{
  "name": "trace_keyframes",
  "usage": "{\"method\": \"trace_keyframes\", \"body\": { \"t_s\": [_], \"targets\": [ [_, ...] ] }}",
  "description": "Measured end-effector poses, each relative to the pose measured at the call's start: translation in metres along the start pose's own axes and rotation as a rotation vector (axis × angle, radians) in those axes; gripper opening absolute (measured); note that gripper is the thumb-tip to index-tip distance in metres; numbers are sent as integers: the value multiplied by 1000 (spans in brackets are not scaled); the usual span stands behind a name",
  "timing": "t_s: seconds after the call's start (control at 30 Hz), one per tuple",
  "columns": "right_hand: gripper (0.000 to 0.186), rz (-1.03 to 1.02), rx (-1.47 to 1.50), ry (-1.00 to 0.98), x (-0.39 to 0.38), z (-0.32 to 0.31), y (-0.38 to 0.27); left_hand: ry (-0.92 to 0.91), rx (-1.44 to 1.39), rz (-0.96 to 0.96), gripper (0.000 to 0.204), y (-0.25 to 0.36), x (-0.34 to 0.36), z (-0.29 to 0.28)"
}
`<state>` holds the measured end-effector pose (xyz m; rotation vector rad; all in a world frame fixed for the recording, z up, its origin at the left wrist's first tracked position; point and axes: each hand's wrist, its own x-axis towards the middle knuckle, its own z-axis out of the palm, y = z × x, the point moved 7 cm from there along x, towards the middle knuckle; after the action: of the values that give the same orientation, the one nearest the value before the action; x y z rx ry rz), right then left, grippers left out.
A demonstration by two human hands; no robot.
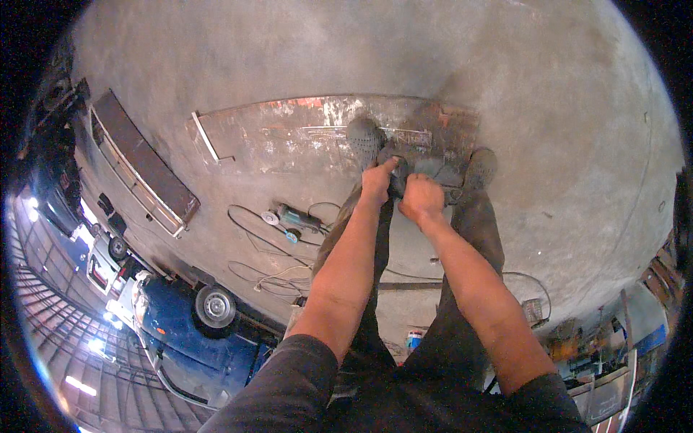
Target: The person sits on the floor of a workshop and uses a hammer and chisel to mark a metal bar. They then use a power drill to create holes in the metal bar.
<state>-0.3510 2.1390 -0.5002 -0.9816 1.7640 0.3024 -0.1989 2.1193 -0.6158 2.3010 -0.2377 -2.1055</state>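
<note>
My left hand (377, 182) and my right hand (422, 198) are both closed, close together between my legs. They grip a dark hand-held tool (395, 162), whose exact kind I cannot make out because fingers and shadow cover most of it. Under it lies a long, worn metal panel (289, 137) with rust, bare patches and peeled white paint. My left shoe (363, 138) rests on this panel. My right shoe (481, 168) stands at its right end.
Left of my legs, a green angle grinder (299, 219) lies on concrete among loose cables (242, 216). A thin metal strip (206, 137) crosses the panel's left end. Farther left are a rusty framed panel (144, 155) and a blue vehicle (195, 353). A small can (413, 339) stands between my legs.
</note>
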Motion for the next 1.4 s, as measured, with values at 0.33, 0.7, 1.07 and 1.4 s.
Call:
{"method": "trace_keyframes", "body": {
  "t_s": [0.33, 0.7, 1.07, 1.4],
  "targets": [
    [45, 115, 145, -93, 0, 17, 7, 238, 512, 250, 41, 24, -15, 3],
    [47, 231, 252, -108, -13, 8, 5, 226, 747, 226, 62, 55, -53, 21],
    [39, 169, 180, -57, -5, 3, 7, 163, 733, 225, 60, 40, -31, 14],
    [39, 84, 172, -64, -4, 8, 5, 190, 543, 234, 62, 32, -25, 5]
  ]
}}
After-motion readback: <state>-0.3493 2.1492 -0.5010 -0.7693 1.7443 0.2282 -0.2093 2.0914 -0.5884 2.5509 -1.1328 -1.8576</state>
